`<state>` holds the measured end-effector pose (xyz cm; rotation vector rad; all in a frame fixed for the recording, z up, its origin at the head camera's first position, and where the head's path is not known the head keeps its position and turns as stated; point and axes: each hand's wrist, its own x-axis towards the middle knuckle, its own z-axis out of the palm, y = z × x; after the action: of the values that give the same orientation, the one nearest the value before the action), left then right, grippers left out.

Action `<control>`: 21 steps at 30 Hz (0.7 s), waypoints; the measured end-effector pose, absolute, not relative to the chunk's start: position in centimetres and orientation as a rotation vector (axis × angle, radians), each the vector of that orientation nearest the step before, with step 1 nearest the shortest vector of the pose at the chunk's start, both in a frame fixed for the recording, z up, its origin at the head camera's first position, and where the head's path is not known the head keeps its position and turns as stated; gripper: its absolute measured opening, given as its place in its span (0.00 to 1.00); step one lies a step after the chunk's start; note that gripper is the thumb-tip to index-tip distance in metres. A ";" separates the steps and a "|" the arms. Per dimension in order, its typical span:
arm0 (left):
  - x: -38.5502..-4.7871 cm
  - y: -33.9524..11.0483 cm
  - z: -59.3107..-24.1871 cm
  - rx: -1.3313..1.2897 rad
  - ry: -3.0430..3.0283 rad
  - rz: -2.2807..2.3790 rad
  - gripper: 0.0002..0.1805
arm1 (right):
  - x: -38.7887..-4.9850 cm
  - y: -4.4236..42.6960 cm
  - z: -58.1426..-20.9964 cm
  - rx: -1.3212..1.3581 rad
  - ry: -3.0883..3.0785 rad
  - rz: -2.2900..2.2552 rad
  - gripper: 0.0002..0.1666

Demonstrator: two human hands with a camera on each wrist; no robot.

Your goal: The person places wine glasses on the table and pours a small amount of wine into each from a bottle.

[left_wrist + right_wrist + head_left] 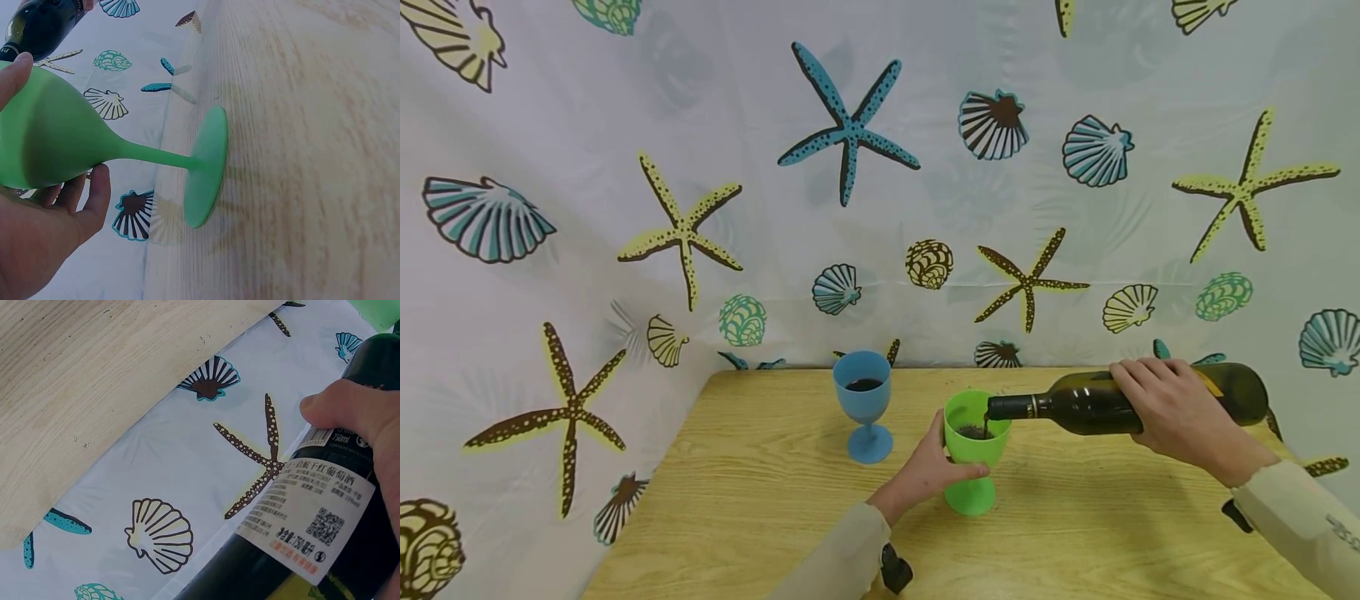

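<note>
A green goblet (pixel 976 454) stands on the table, with dark liquid inside its bowl. My left hand (pixel 925 471) holds the bowl from the left, fingers and thumb curved around it; in the left wrist view the goblet (pixel 62 134) has its foot flat on the tabletop. My right hand (pixel 1172 412) grips a dark wine bottle (pixel 1086 404) round its body. The bottle lies nearly level, its mouth over the goblet's rim, and a thin dark stream runs from it into the bowl. The right wrist view shows a white printed label (pixel 306 515) on the bottle.
A blue goblet (pixel 863 400) holding dark liquid stands upright to the left of the green one, farther back. The wooden table (pixel 760 500) ends at the back against a white curtain (pixel 925 208) printed with starfish and shells.
</note>
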<state>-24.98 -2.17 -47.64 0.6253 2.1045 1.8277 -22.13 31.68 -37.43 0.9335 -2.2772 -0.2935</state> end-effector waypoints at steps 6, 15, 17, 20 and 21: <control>-25.0 -2.2 -47.8 0.606 2.096 1.825 0.49 | -22.1 31.7 -37.4 0.939 -2.274 -0.290 0.60; -24.9 -2.2 -47.7 0.649 2.100 1.831 0.48 | -22.1 31.6 -37.4 0.937 -2.273 -0.275 0.59; -24.8 -2.2 -47.7 0.645 2.098 1.833 0.48 | -22.1 31.6 -37.4 0.936 -2.273 -0.274 0.59; -24.8 -2.1 -47.6 0.640 2.098 1.831 0.48 | -22.1 31.6 -37.4 0.936 -2.272 -0.274 0.59; -24.8 -2.1 -47.6 0.639 2.098 1.830 0.49 | -22.1 31.6 -37.4 0.936 -2.271 -0.275 0.59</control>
<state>-24.79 -2.13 -47.60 0.6390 2.0985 1.8302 -22.11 31.62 -37.36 0.9361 -2.2713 -0.2752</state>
